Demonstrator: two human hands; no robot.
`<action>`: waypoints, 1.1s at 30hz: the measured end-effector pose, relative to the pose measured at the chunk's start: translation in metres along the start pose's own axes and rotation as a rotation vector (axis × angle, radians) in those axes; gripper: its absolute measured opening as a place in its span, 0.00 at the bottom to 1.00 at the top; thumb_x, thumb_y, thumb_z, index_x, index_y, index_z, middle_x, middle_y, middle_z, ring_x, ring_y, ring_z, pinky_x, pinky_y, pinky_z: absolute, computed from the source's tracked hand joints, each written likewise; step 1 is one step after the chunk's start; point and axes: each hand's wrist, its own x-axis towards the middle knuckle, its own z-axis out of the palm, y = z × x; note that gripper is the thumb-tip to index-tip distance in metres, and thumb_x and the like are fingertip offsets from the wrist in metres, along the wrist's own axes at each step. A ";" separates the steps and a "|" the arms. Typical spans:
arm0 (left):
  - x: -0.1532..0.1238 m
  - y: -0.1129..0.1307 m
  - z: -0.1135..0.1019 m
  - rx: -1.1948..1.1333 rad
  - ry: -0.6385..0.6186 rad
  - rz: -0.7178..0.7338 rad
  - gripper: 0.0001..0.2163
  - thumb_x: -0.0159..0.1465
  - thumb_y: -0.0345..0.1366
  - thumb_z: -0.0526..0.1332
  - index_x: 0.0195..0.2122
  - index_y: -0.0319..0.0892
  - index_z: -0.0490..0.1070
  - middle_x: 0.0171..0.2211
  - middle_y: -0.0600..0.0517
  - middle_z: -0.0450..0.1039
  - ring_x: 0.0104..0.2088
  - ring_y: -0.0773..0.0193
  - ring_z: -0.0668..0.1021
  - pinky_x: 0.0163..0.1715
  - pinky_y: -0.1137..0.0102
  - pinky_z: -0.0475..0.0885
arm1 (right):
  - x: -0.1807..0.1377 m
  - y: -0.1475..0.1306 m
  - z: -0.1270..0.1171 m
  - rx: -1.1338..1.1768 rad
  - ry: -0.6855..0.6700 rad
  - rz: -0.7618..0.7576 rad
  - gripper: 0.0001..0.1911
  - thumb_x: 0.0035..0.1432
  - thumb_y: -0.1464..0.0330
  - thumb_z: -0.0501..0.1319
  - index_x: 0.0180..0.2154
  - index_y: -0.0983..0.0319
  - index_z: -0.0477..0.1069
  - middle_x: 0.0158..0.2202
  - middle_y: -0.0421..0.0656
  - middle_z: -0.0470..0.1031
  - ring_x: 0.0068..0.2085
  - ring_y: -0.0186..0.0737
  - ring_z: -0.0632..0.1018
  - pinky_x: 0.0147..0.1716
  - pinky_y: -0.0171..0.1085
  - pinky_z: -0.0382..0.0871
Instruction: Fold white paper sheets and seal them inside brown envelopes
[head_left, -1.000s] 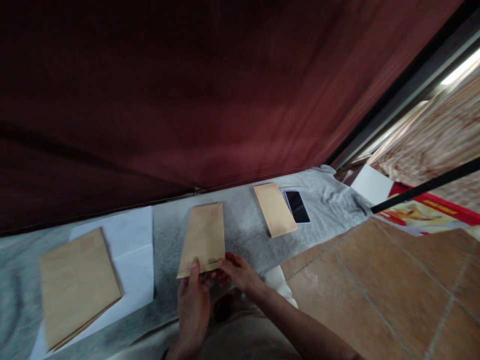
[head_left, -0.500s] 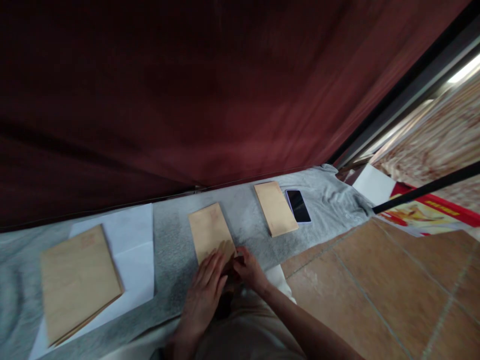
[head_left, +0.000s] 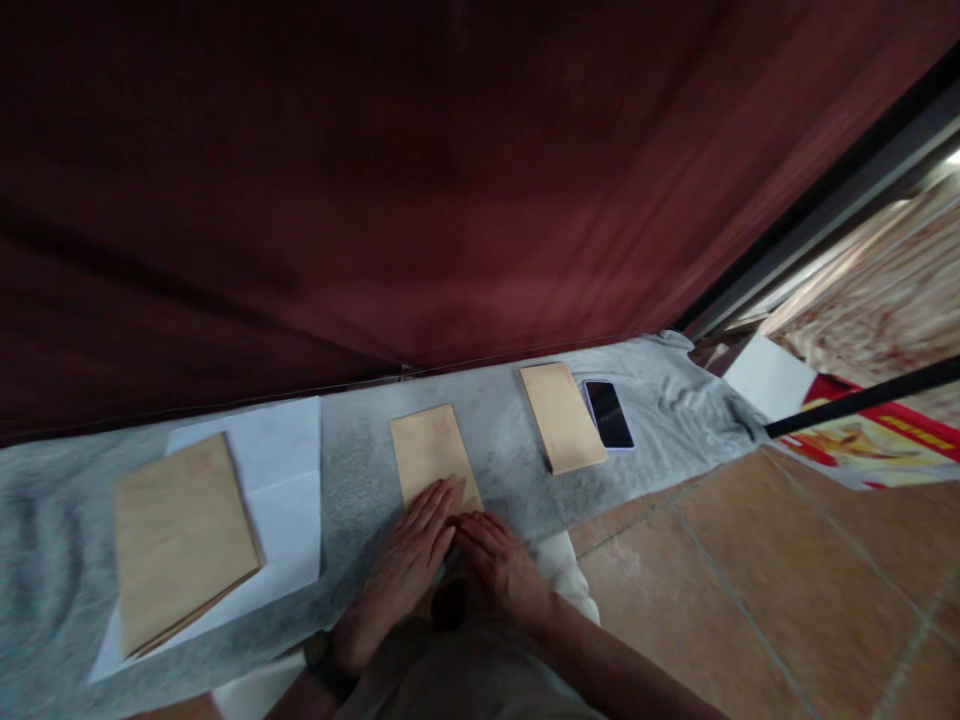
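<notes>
A brown paper envelope (head_left: 433, 445) lies on the grey cloth directly in front of me. My left hand (head_left: 417, 535) rests flat on its near part, fingers stretched out and pointing away from me. Beside it, my right hand (head_left: 501, 562) lies over the envelope's near right corner with its fingers extended, palm down. The two hands almost meet at the fingertips, and they cover the near edge of the envelope. Neither hand grips anything that I can see.
Left, a stack of brown envelopes (head_left: 184, 540) sits on white paper sheets (head_left: 289, 490). Right, another brown envelope pile (head_left: 564, 415) lies beside a phone (head_left: 609, 414). Grey cloth (head_left: 349, 480) covers the narrow surface. A dark red curtain (head_left: 420, 200) hangs behind; tiled floor (head_left: 720, 560) is at right.
My right hand has gone from pinching at the envelope's near right corner to lying flat on it. My left hand stays flat on the envelope. The view has shifted slightly.
</notes>
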 end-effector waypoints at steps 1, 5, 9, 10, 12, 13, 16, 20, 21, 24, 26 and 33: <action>0.008 -0.005 0.000 0.000 0.000 -0.010 0.27 0.76 0.37 0.47 0.75 0.40 0.51 0.72 0.44 0.60 0.72 0.60 0.63 0.70 0.60 0.61 | -0.002 0.000 0.003 -0.024 -0.010 -0.020 0.28 0.68 0.74 0.60 0.68 0.63 0.63 0.63 0.51 0.73 0.65 0.46 0.71 0.68 0.50 0.66; 0.051 -0.035 0.002 0.012 -0.021 -0.029 0.27 0.76 0.42 0.46 0.73 0.34 0.55 0.72 0.38 0.59 0.73 0.54 0.61 0.70 0.53 0.60 | -0.008 0.005 0.014 -0.083 -0.037 -0.030 0.32 0.67 0.73 0.62 0.69 0.63 0.61 0.67 0.51 0.69 0.68 0.45 0.69 0.69 0.50 0.66; 0.096 -0.068 0.005 0.024 -0.069 0.002 0.29 0.76 0.46 0.46 0.72 0.32 0.57 0.72 0.37 0.58 0.73 0.52 0.60 0.72 0.53 0.56 | -0.011 0.009 0.018 -0.085 -0.055 -0.038 0.31 0.68 0.73 0.60 0.70 0.64 0.60 0.69 0.51 0.67 0.69 0.46 0.68 0.70 0.50 0.65; 0.104 -0.073 0.006 0.025 -0.079 0.018 0.29 0.76 0.46 0.46 0.72 0.33 0.58 0.73 0.38 0.58 0.74 0.53 0.59 0.72 0.54 0.55 | -0.011 0.010 0.018 -0.081 -0.059 -0.037 0.31 0.68 0.73 0.60 0.70 0.64 0.59 0.70 0.51 0.66 0.69 0.46 0.68 0.70 0.51 0.65; 0.114 -0.080 0.007 0.027 -0.090 0.046 0.28 0.76 0.45 0.47 0.72 0.35 0.57 0.73 0.40 0.57 0.74 0.55 0.58 0.73 0.55 0.53 | -0.011 0.009 0.017 -0.072 -0.063 -0.032 0.31 0.69 0.73 0.60 0.71 0.63 0.59 0.70 0.51 0.65 0.69 0.46 0.68 0.69 0.51 0.65; 0.116 -0.082 0.008 0.026 -0.094 0.059 0.27 0.76 0.44 0.47 0.73 0.36 0.57 0.73 0.41 0.57 0.74 0.56 0.58 0.73 0.55 0.52 | -0.010 0.009 0.016 -0.067 -0.064 -0.030 0.31 0.69 0.72 0.59 0.71 0.63 0.59 0.70 0.51 0.65 0.69 0.47 0.68 0.69 0.51 0.65; 0.112 -0.078 0.007 0.017 -0.104 0.098 0.27 0.76 0.44 0.48 0.73 0.39 0.56 0.73 0.43 0.58 0.74 0.57 0.58 0.74 0.56 0.51 | -0.010 0.008 0.015 -0.049 -0.065 -0.026 0.31 0.69 0.72 0.58 0.71 0.63 0.59 0.70 0.51 0.65 0.69 0.47 0.68 0.69 0.52 0.65; 0.095 -0.066 0.003 -0.010 -0.150 0.170 0.27 0.76 0.45 0.49 0.73 0.40 0.57 0.74 0.46 0.57 0.74 0.60 0.57 0.74 0.59 0.50 | -0.010 0.006 0.014 -0.022 -0.060 -0.009 0.30 0.69 0.72 0.57 0.71 0.62 0.59 0.70 0.50 0.65 0.69 0.48 0.68 0.70 0.53 0.65; 0.089 -0.062 0.002 -0.018 -0.161 0.182 0.27 0.76 0.45 0.49 0.73 0.41 0.56 0.74 0.46 0.56 0.74 0.60 0.57 0.74 0.59 0.50 | -0.009 0.006 0.014 -0.018 -0.057 -0.007 0.30 0.69 0.72 0.57 0.71 0.63 0.59 0.70 0.51 0.66 0.69 0.48 0.69 0.69 0.53 0.65; 0.071 -0.049 0.000 -0.044 -0.170 0.189 0.28 0.76 0.44 0.50 0.75 0.43 0.52 0.74 0.47 0.55 0.74 0.62 0.58 0.74 0.60 0.51 | -0.009 0.007 0.015 -0.011 -0.053 -0.011 0.31 0.69 0.72 0.57 0.71 0.63 0.59 0.68 0.52 0.68 0.68 0.48 0.70 0.69 0.53 0.66; 0.057 -0.039 -0.001 -0.056 -0.159 0.182 0.29 0.76 0.45 0.51 0.75 0.44 0.51 0.74 0.47 0.55 0.74 0.62 0.59 0.73 0.60 0.52 | -0.009 0.007 0.016 -0.010 -0.053 -0.012 0.31 0.68 0.72 0.57 0.70 0.62 0.59 0.67 0.52 0.70 0.67 0.48 0.71 0.68 0.54 0.66; 0.002 -0.002 -0.004 -0.008 -0.085 0.137 0.29 0.75 0.42 0.53 0.75 0.43 0.51 0.73 0.47 0.58 0.72 0.60 0.62 0.72 0.59 0.57 | -0.007 0.004 0.012 0.014 -0.044 0.010 0.27 0.70 0.71 0.58 0.68 0.61 0.63 0.66 0.50 0.71 0.66 0.48 0.72 0.68 0.54 0.67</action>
